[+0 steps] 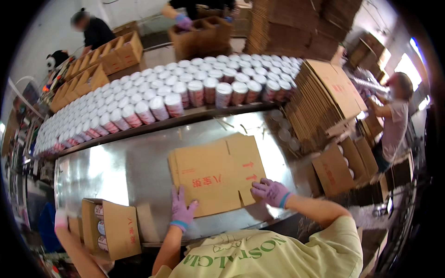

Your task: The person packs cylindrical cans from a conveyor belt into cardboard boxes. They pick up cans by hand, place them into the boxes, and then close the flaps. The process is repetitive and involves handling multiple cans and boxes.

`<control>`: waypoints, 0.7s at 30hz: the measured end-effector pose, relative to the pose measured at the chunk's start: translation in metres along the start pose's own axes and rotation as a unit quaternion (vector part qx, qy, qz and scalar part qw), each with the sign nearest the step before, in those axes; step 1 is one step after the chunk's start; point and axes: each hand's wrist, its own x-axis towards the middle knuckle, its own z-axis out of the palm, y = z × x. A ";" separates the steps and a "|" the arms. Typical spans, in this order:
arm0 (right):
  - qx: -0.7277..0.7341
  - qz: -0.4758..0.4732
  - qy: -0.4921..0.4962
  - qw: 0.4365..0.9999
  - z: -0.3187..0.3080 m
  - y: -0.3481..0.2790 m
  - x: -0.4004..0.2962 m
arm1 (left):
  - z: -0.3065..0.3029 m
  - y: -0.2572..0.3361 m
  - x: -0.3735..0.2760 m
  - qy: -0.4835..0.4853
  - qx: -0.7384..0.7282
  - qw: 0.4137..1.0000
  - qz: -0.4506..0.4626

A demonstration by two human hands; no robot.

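A folded-flat cardboard carton (219, 166) with red printing and arrows lies on the metal table (146, 166) before me. My left hand (181, 208), in a purple glove with a blue cuff, rests at its near left edge, fingers spread. On its near right corner lies my right hand (272, 193), gloved alike, fingers bent over the edge; whether it grips is not clear. Beyond the table's far edge stand rows of cans (142, 111) with white lids and red-patterned sides.
A stack of flattened cartons (313, 104) stands at the right, above an open carton of cans (333, 170). Another open carton (120, 229) with cans is at the near left, beside a co-worker's gloved hand (61, 219). Co-workers stand behind the cans and at the right.
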 end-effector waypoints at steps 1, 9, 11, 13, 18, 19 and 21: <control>0.045 -0.016 0.006 0.999 0.005 0.010 -0.010 | -0.001 -0.003 0.003 -0.027 0.018 0.999 -0.001; 0.546 0.246 0.297 0.744 -0.166 0.007 0.061 | -0.110 0.142 0.021 -0.021 -0.433 0.880 0.192; 0.578 0.181 0.241 0.758 -0.191 -0.013 0.077 | -0.118 0.168 0.036 0.019 -0.448 0.880 0.157; 0.455 0.055 0.140 0.878 -0.204 -0.022 0.079 | -0.130 0.169 0.055 0.044 -0.377 0.915 0.132; 0.039 -0.076 0.099 0.991 -0.145 -0.016 0.101 | -0.108 0.160 0.125 0.072 -0.226 0.968 0.078; 0.126 -0.074 0.116 0.983 -0.135 -0.011 0.108 | -0.106 0.181 0.121 0.050 -0.269 0.959 0.069; 0.299 -0.068 0.141 0.941 -0.125 0.001 0.114 | -0.100 0.156 0.135 0.069 -0.246 0.954 0.158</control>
